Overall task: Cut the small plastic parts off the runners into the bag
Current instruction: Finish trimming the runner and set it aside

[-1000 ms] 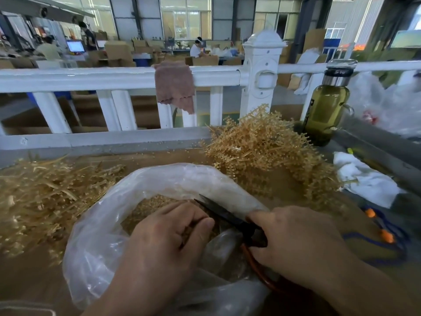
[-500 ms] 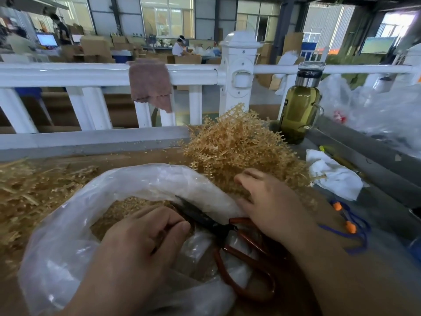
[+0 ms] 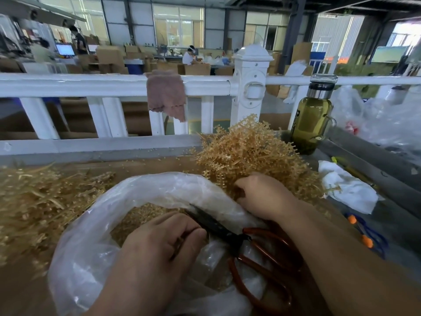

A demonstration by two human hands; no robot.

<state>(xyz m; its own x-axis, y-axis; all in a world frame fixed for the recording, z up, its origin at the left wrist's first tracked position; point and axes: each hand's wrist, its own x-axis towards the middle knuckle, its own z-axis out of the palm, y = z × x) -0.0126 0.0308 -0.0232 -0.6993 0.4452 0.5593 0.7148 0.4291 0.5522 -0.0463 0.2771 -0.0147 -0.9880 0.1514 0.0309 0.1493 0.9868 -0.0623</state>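
A clear plastic bag lies open in front of me, with small tan cut parts inside. My left hand hovers over the bag's mouth, fingers curled, and a thin runner piece shows between them. Red-handled scissors lie loose on the bag's right edge, blades pointing under my left fingers. My right hand reaches past the bag into the heap of tan runners with parts attached, its fingers curled round some of them.
A pile of bare runners covers the table's left side. At the right stand a glass bottle, a white cloth and a blue cord with orange ends. A white railing with a pink cloth borders the far edge.
My right hand let go of the scissors, which now lie on the bag, and moved forward into the runner heap. My left hand stayed over the bag.
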